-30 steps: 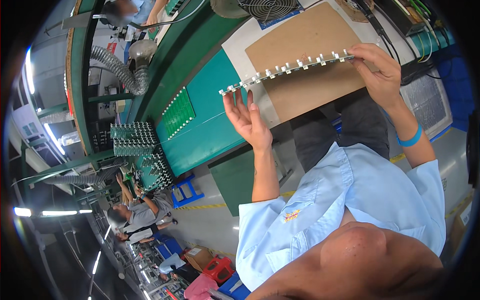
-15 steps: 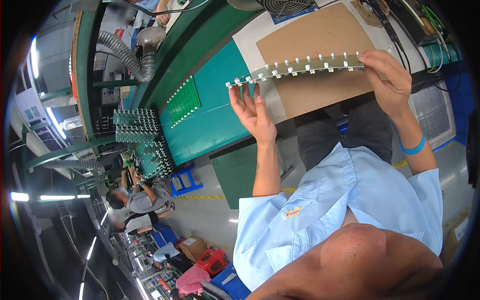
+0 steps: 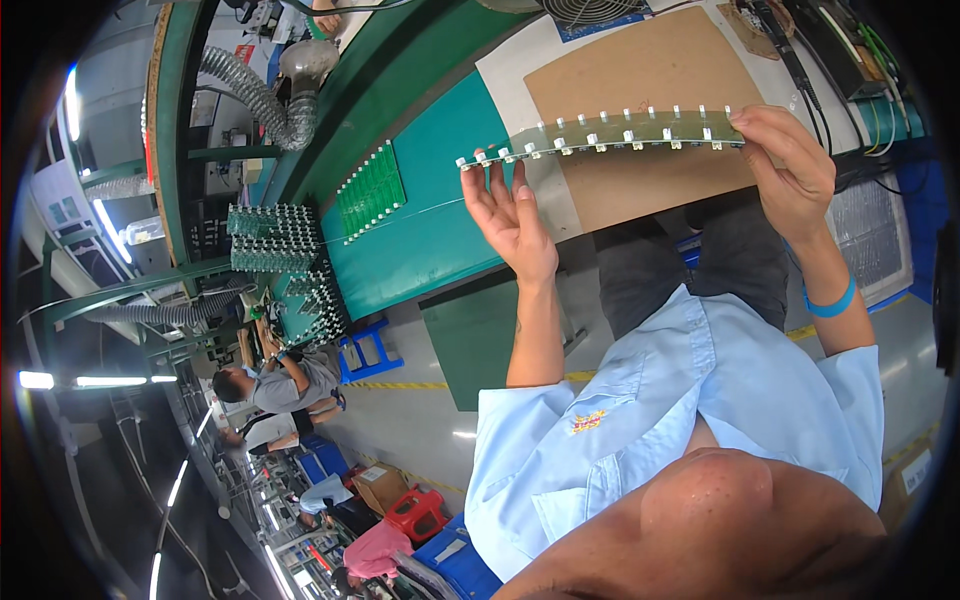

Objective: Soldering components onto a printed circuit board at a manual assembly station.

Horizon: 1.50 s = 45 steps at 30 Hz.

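A thin circuit board panel, with small white connectors along its two long edges, is held up over the bench between my hands. It is seen at a shallow angle, so most of its face is hidden. At its left end, the fingers of my left hand grip and support the edge, partly behind the board. My right hand pinches the right end between thumb and fingers. Beneath the board lies a brown cardboard sheet. Another green circuit board panel rests on the teal mat to the left.
Stacked circuit board panels stand past the mat's left end. A fan is at the far edge, and black cables run at the far right. A blue stool is on the floor; co-workers sit farther left.
Both hands and the board sit slightly farther right in the picture, and the board's face is tilted a little differently. The grip at both ends is the same.
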Each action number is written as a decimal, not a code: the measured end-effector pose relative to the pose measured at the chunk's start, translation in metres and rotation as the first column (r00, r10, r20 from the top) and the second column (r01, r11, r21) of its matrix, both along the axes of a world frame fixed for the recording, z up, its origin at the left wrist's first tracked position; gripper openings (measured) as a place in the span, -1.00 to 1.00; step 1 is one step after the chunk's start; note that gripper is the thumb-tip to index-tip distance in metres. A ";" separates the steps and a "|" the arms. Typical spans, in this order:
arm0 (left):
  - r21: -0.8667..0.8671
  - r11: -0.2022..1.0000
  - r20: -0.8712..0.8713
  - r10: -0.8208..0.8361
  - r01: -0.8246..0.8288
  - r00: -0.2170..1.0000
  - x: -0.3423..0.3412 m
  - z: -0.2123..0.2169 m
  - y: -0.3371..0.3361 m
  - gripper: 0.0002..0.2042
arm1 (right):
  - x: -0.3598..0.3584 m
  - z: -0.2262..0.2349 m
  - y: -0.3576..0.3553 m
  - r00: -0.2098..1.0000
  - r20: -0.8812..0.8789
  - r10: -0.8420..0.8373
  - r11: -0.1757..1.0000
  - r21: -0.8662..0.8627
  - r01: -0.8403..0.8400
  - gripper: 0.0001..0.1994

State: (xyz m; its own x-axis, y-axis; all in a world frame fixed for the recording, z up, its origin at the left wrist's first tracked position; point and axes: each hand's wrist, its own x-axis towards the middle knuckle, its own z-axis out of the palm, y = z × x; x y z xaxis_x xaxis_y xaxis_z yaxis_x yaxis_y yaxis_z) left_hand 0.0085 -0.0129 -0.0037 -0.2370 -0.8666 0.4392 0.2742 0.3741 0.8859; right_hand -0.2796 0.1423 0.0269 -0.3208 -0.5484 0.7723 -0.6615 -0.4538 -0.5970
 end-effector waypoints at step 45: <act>0.279 0.774 0.300 0.492 -0.569 0.817 0.045 0.097 -0.254 -0.55 | -0.004 -0.018 0.000 0.785 0.620 -0.005 0.896 0.352 -0.271 -0.74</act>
State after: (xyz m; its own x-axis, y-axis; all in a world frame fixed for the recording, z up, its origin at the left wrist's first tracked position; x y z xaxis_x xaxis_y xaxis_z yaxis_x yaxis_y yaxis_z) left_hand 0.0534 -0.2667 0.0932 0.2574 -0.9623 0.0879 -0.0724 0.0715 0.9948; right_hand -0.2833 0.1419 0.0087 -0.5332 -0.8325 0.1504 -0.0636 -0.1379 -0.9884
